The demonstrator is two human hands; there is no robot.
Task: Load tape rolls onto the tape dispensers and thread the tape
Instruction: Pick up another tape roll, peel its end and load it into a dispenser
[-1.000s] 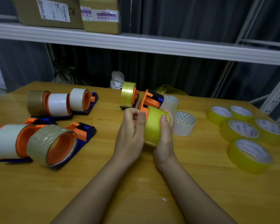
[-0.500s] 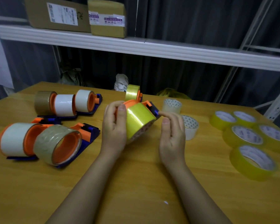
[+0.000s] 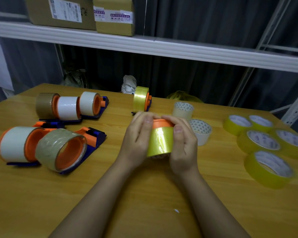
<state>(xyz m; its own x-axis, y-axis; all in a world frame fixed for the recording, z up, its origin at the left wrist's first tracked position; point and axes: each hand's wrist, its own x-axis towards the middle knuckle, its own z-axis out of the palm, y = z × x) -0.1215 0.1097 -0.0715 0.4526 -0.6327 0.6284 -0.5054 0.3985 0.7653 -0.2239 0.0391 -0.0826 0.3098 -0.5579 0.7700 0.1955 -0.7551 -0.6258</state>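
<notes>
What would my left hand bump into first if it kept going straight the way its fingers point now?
Probably the yellow tape dispenser standing at the table's far edge. The left hand grips the yellow tape roll, fingers pointing away and slightly right. Depth is hard to judge, so it might pass beside it.

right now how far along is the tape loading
Done: five loaded dispensers lie at the left, and a yellow one stands at the back. In hand: the left hand and right hand grip a yellow roll on an orange hub; threading can't be judged. Left: five loose yellow rolls at the right and two pale rolls.
</notes>
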